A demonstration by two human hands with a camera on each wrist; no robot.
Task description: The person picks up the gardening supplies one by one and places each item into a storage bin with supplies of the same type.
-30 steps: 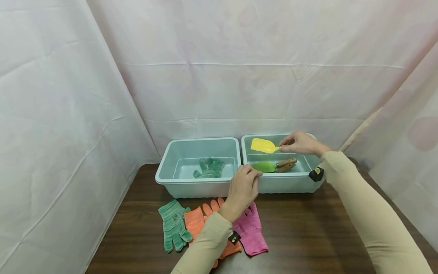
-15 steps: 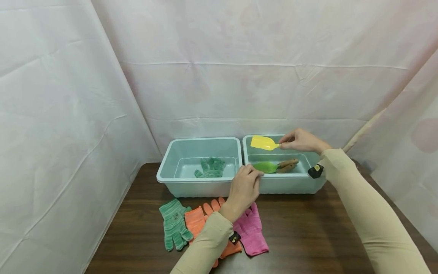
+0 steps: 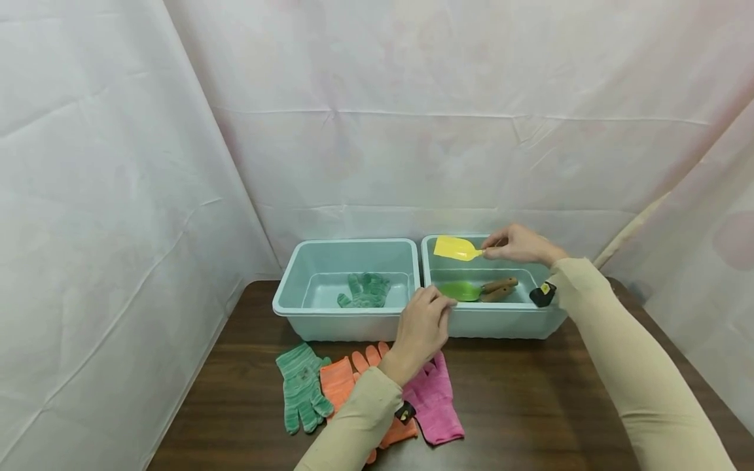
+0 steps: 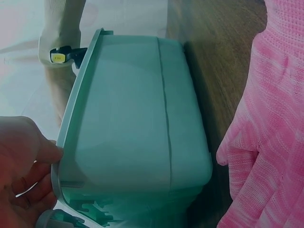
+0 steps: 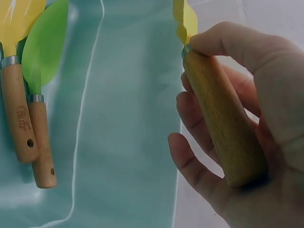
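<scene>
My right hand (image 3: pixel 521 244) holds a yellow-bladed hand trowel (image 3: pixel 457 248) level over the right pale green bin (image 3: pixel 501 322). In the right wrist view, thumb and fingers are around its wooden handle (image 5: pixel 223 118). My left hand (image 3: pixel 421 327) grips the front rim of that bin near its left corner; the left wrist view has the thumb outside the rim (image 4: pixel 78 109) and the fingers curled over it. Inside the bin lie a green trowel (image 5: pixel 45 47) and another yellow trowel (image 5: pixel 18 99), their wooden handles crossing.
A green glove (image 3: pixel 365 290) lies in the left bin (image 3: pixel 341 324). In front on the wooden table are a green glove (image 3: pixel 303 386), orange gloves (image 3: pixel 337 381) partly under my left arm, and a pink glove (image 3: pixel 436 402). White cloth (image 3: pixel 377 157) hangs behind the bins.
The head view has shifted slightly. Both hands keep their holds, and the trowel stays over the right bin with hardly any movement.
</scene>
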